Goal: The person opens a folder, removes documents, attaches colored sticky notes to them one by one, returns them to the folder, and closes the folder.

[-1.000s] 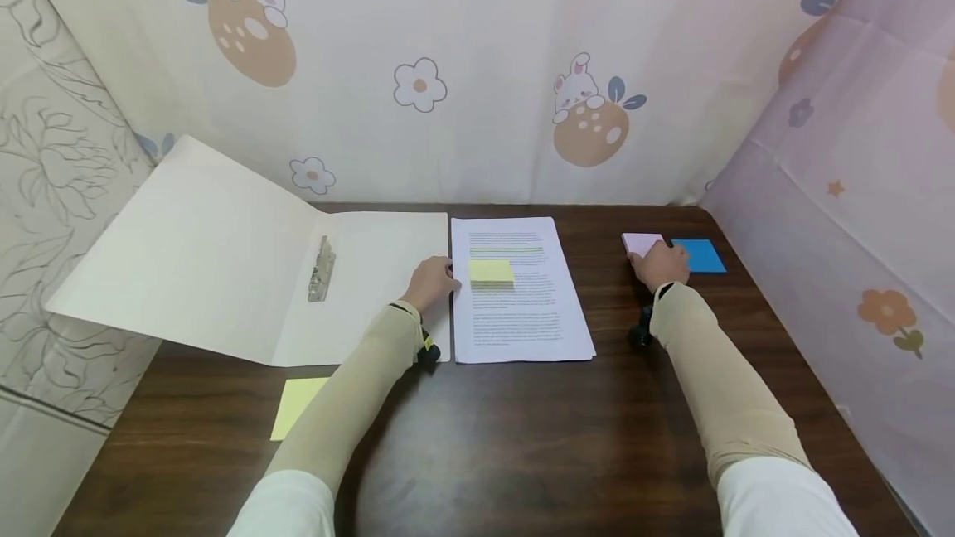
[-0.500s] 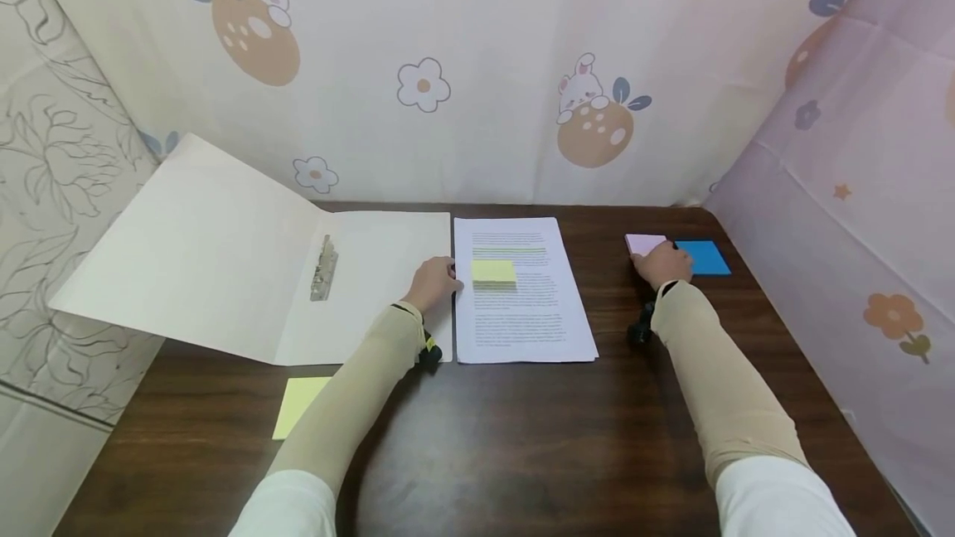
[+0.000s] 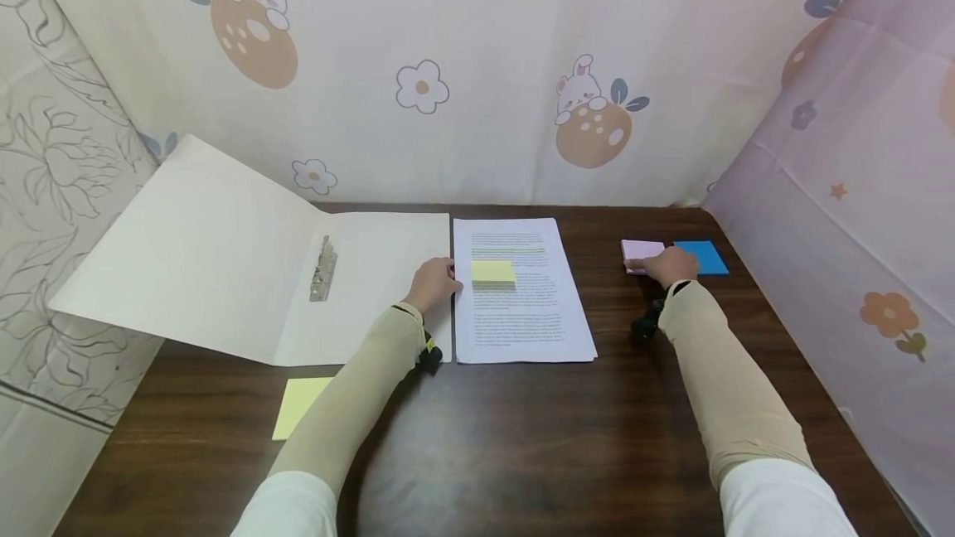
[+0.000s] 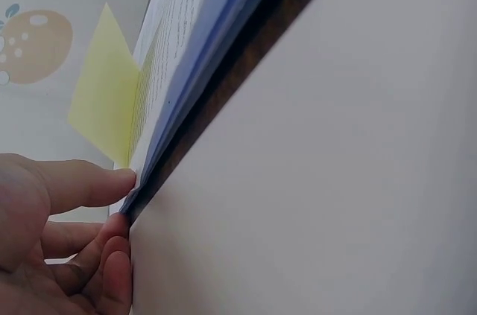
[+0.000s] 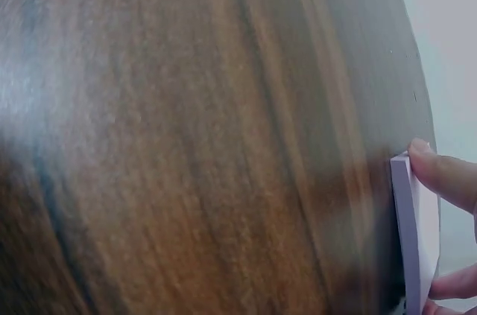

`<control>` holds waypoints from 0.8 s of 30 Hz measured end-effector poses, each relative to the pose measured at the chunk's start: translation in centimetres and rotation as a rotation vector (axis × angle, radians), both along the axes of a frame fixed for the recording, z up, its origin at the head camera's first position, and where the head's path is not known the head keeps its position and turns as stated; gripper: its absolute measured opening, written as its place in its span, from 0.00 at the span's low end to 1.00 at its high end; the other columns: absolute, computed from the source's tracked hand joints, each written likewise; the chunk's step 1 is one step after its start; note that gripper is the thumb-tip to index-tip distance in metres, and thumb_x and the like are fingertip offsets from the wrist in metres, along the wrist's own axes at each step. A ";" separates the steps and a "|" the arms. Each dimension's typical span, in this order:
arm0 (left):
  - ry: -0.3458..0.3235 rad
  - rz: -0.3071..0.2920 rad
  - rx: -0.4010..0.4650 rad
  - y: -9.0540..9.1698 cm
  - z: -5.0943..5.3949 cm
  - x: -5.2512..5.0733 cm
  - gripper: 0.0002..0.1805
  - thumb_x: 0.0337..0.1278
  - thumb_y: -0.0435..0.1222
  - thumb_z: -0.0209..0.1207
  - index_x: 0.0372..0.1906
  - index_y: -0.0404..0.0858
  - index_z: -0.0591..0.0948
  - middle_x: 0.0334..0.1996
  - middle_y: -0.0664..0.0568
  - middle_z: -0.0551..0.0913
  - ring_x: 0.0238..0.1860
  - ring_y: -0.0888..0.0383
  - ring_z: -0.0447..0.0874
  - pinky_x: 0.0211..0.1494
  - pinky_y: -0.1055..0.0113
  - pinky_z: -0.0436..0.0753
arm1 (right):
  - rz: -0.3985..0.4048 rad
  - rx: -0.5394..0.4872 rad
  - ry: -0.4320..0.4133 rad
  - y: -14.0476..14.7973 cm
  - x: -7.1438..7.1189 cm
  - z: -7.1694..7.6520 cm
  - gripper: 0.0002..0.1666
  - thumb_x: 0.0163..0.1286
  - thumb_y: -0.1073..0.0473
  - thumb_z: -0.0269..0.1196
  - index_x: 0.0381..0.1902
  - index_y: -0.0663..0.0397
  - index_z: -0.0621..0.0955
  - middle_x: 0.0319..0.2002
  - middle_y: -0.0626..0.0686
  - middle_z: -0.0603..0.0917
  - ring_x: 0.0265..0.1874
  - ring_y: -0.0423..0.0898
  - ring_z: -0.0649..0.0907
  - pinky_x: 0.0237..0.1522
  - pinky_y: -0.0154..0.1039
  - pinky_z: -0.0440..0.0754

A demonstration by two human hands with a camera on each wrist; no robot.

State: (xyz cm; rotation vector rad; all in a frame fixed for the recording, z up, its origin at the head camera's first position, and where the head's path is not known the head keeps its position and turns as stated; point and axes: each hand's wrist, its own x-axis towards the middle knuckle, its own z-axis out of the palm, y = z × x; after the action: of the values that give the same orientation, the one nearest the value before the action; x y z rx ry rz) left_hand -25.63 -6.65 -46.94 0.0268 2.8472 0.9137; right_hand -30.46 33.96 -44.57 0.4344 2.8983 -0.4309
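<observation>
The left hand (image 3: 431, 284) pinches the left edge of the papers (image 3: 522, 321), thumb on the top sheet and forefinger bent against the edge below it, the other fingers curled in beneath. That hand lies over the right panel of the folder (image 3: 179, 255), which stands open with its left cover tilted up toward the patterned cloth (image 3: 492, 7) and its metal clip (image 3: 323, 270) near the fold. The papers lie flat on the dark desk (image 3: 492, 454), just beside the folder, a narrow strip of wood between them. A yellow note (image 3: 492, 270) sits on the printed page, under a line marked in green; the left wrist view shows it standing up at an angle from the sheet. Well over to the right, the right hand (image 3: 674, 266) grasps the pink pad (image 3: 640, 250), the thumb at one end of it and fingers toward the other. The pink pad lies on the desk near its far right corner, with the blue pad (image 3: 703, 255) just beside it, partly behind the hand. At the lower left, a pale yellow square (image 3: 298, 406) lies before the folder, its right side hidden by the left sleeve (image 3: 373, 359).
</observation>
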 end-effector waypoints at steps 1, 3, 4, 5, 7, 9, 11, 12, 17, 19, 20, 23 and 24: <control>0.000 -0.002 -0.002 0.0 0.0 0.0 0.19 0.57 0.32 0.62 0.53 0.31 0.79 0.34 0.49 0.79 0.35 0.56 0.73 0.41 0.66 0.70 | -0.018 -0.014 -0.008 0.0 0.1 0.0 0.58 0.60 0.32 0.61 0.59 0.87 0.68 0.58 0.80 0.70 0.57 0.69 0.66 0.60 0.60 0.66; -0.001 -0.005 -0.004 0.0 0.0 0.1 0.17 0.57 0.32 0.62 0.51 0.31 0.79 0.34 0.49 0.79 0.35 0.56 0.73 0.41 0.67 0.70 | -0.048 -0.034 -0.023 0.0 0.1 0.0 0.60 0.59 0.31 0.61 0.61 0.87 0.65 0.59 0.80 0.67 0.57 0.68 0.65 0.60 0.59 0.65; -0.002 -0.005 0.000 0.0 0.0 0.1 0.16 0.57 0.32 0.62 0.50 0.31 0.79 0.33 0.49 0.79 0.35 0.56 0.73 0.40 0.67 0.70 | -0.057 -0.041 -0.027 0.1 0.1 0.0 0.61 0.59 0.31 0.62 0.62 0.87 0.64 0.60 0.81 0.66 0.57 0.68 0.64 0.60 0.59 0.65; -0.003 -0.005 0.003 0.0 0.0 0.1 0.16 0.57 0.32 0.62 0.50 0.31 0.79 0.34 0.49 0.79 0.36 0.55 0.73 0.40 0.67 0.70 | -0.063 -0.044 -0.029 0.1 0.1 0.0 0.62 0.59 0.31 0.62 0.62 0.87 0.63 0.60 0.81 0.66 0.57 0.68 0.64 0.60 0.59 0.65; -0.005 -0.002 0.011 0.0 0.1 0.1 0.16 0.57 0.32 0.62 0.50 0.31 0.79 0.34 0.49 0.78 0.36 0.55 0.73 0.41 0.67 0.70 | -0.069 -0.054 -0.024 0.0 0.1 0.0 0.61 0.59 0.31 0.62 0.61 0.87 0.64 0.58 0.81 0.66 0.56 0.67 0.64 0.59 0.59 0.65; -0.008 0.001 0.024 0.0 0.1 0.2 0.16 0.57 0.32 0.62 0.50 0.31 0.79 0.34 0.49 0.78 0.36 0.55 0.73 0.41 0.67 0.69 | -0.060 -0.055 -0.009 0.0 0.0 0.0 0.58 0.59 0.32 0.62 0.59 0.87 0.67 0.57 0.80 0.68 0.53 0.67 0.66 0.56 0.57 0.67; -0.008 0.001 0.027 -0.1 0.1 0.2 0.15 0.57 0.32 0.62 0.49 0.31 0.79 0.33 0.49 0.78 0.35 0.55 0.73 0.41 0.67 0.69 | -0.063 -0.078 0.014 -0.1 0.1 0.1 0.54 0.59 0.34 0.63 0.56 0.85 0.70 0.54 0.78 0.72 0.49 0.64 0.69 0.50 0.54 0.72; -0.009 -0.001 0.028 -0.1 0.1 0.2 0.15 0.57 0.32 0.62 0.49 0.31 0.79 0.33 0.49 0.78 0.35 0.56 0.73 0.40 0.67 0.69 | -0.063 -0.093 0.028 -0.1 0.1 0.1 0.52 0.60 0.35 0.64 0.55 0.85 0.72 0.53 0.77 0.74 0.46 0.62 0.71 0.46 0.52 0.74; -0.014 0.000 0.031 -0.1 0.1 0.2 0.16 0.57 0.32 0.62 0.50 0.31 0.79 0.33 0.49 0.78 0.34 0.56 0.73 0.40 0.68 0.69 | -0.095 -0.256 0.092 0.3 0.3 0.0 0.42 0.65 0.45 0.63 0.54 0.84 0.72 0.49 0.73 0.77 0.39 0.58 0.74 0.33 0.44 0.76; -0.013 0.002 0.031 -0.1 0.0 0.1 0.16 0.57 0.32 0.62 0.50 0.31 0.79 0.33 0.49 0.78 0.34 0.56 0.73 0.39 0.68 0.69 | -0.115 -0.317 0.116 0.4 0.3 0.1 0.37 0.67 0.49 0.61 0.55 0.83 0.72 0.45 0.71 0.77 0.37 0.57 0.74 0.31 0.43 0.76; -0.011 0.003 0.030 -0.1 0.0 0.1 0.15 0.57 0.32 0.62 0.49 0.31 0.79 0.33 0.49 0.78 0.34 0.56 0.73 0.39 0.68 0.68 | -0.129 -0.345 0.128 0.5 0.3 0.1 0.34 0.68 0.51 0.60 0.54 0.82 0.73 0.42 0.68 0.78 0.36 0.56 0.75 0.30 0.42 0.76; -0.007 0.005 0.028 -0.1 0.0 0.1 0.13 0.56 0.32 0.62 0.46 0.32 0.79 0.32 0.50 0.78 0.33 0.56 0.73 0.38 0.68 0.68 | -0.171 -0.423 0.159 0.8 0.0 0.1 0.29 0.69 0.55 0.58 0.56 0.78 0.73 0.33 0.61 0.78 0.30 0.51 0.77 0.27 0.39 0.76; -0.007 0.005 0.030 -0.1 0.0 0.1 0.12 0.57 0.32 0.62 0.45 0.32 0.80 0.32 0.49 0.78 0.33 0.56 0.72 0.37 0.68 0.68 | -0.191 -0.459 0.170 0.8 0.0 0.1 0.29 0.69 0.56 0.58 0.58 0.77 0.72 0.32 0.59 0.78 0.28 0.49 0.78 0.27 0.38 0.77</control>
State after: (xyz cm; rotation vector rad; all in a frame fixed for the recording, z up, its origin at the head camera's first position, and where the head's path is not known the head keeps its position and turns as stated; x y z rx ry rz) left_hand -25.58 -6.78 -46.95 0.0197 2.8279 0.9561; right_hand -30.51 34.73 -44.46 0.6208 2.7910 -1.1812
